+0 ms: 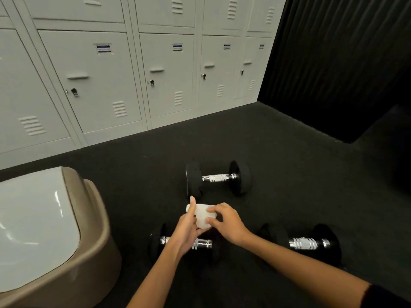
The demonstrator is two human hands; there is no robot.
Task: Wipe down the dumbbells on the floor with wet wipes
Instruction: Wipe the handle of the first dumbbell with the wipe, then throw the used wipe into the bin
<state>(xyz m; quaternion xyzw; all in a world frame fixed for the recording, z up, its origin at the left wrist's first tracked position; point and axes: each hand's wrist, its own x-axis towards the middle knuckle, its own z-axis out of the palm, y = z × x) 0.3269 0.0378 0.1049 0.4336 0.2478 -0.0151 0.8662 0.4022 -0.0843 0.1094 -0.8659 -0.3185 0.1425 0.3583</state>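
Three black dumbbells with chrome handles lie on the dark floor. One dumbbell (219, 178) is farther away. A second dumbbell (201, 243) lies partly under my hands, and a third dumbbell (308, 242) is at the right. Both hands are raised above the near-left dumbbell with a crumpled white wet wipe (203, 216) between them. My left hand (188, 227) holds the wipe from the left side, its fingers stretched upward along it. My right hand (226, 223) pinches the wipe from the right with thumb and fingertips.
A brown bin with a grey swing lid (42, 230) stands close on the left. Grey metal lockers (133, 74) line the back wall. A black curtain (344, 63) closes off the right side. Dark floor (289, 152) lies around the dumbbells.
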